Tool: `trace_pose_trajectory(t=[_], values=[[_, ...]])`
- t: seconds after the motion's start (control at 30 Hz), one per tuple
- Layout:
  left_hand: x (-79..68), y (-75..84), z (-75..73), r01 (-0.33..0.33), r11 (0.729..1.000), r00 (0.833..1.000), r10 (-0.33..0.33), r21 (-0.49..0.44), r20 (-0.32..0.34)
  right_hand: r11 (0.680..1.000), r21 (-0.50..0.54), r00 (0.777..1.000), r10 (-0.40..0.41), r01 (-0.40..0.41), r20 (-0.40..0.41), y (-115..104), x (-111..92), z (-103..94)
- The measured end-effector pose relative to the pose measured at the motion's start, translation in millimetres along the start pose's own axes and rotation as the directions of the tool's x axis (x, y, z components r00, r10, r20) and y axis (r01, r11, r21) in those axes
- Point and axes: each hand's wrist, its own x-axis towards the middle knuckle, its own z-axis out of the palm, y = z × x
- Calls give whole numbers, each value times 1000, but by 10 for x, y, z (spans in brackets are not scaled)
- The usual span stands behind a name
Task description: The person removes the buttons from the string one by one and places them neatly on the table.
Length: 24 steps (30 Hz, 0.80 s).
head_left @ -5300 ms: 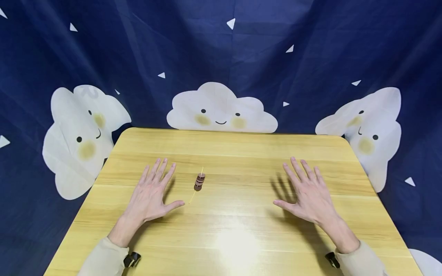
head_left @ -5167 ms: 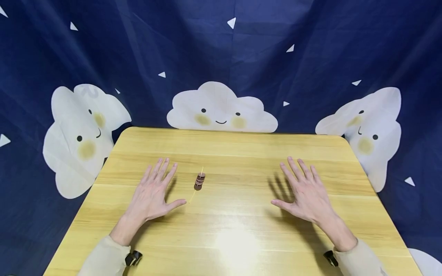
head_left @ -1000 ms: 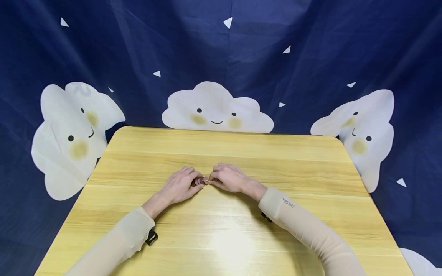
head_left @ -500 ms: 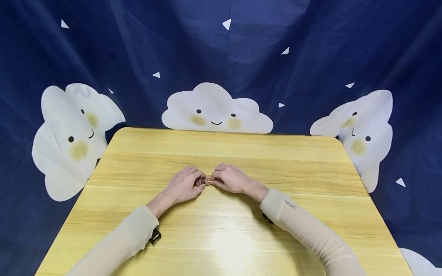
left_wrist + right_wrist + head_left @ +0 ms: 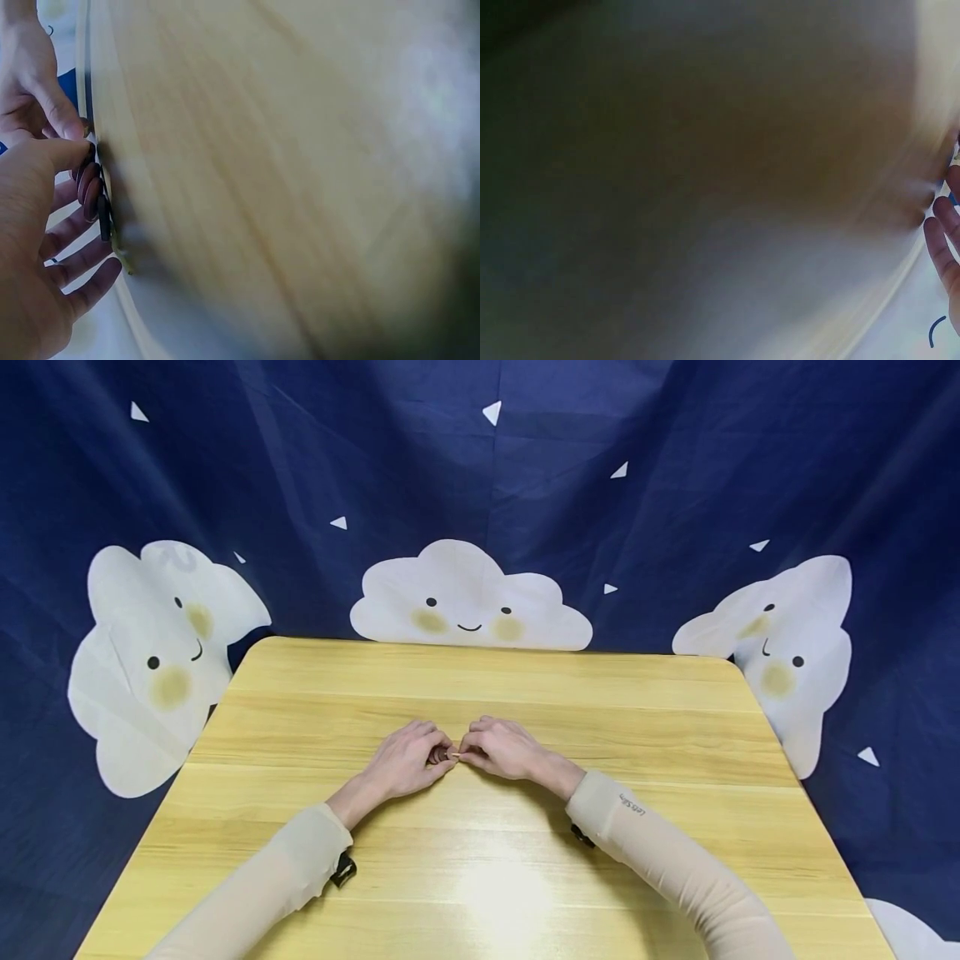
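Note:
Several thin brown discs (image 5: 438,755) are threaded in a row on a thin pale skewer (image 5: 455,754). My left hand (image 5: 401,762) pinches the discs between thumb and fingers, partly covering them. Opposite it, my right hand (image 5: 501,748) pinches the skewer's end just past the last disc, its fingertips close against the left ones. In the left wrist view the discs (image 5: 91,196) lean loosely along the stick under my left thumb, and the skewer's other end (image 5: 126,261) shows by the little finger. The right wrist view catches only a few right fingers (image 5: 943,240) at its edge.
The hands work over a light wood-grain table (image 5: 480,827) with rounded far corners. Behind its far edge hangs a dark blue curtain (image 5: 420,452) with smiling white clouds. Black wrist cameras (image 5: 343,868) sit under both cuffs.
Earlier both hands were spread flat apart and the skewer lay on the table; now both hold it. Over the last second my left hand has shifted slightly right with the discs, towards my right fingertips.

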Motion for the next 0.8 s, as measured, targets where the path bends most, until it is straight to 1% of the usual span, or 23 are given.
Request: trace_pose_trajectory(t=[0.3,0.6,0.8], values=[[-12,-15,42,-28,999,999,27,-18,-30,998,21,998,52,-53,39,19,-23,-11],[-26,-29,54,-33,997,998,29,-64,-58,998,16,997,56,-57,44,34,-13,-17],[-30,-40,65,-40,996,997,35,-73,-69,998,20,996,64,-66,67,14,7,-29]])
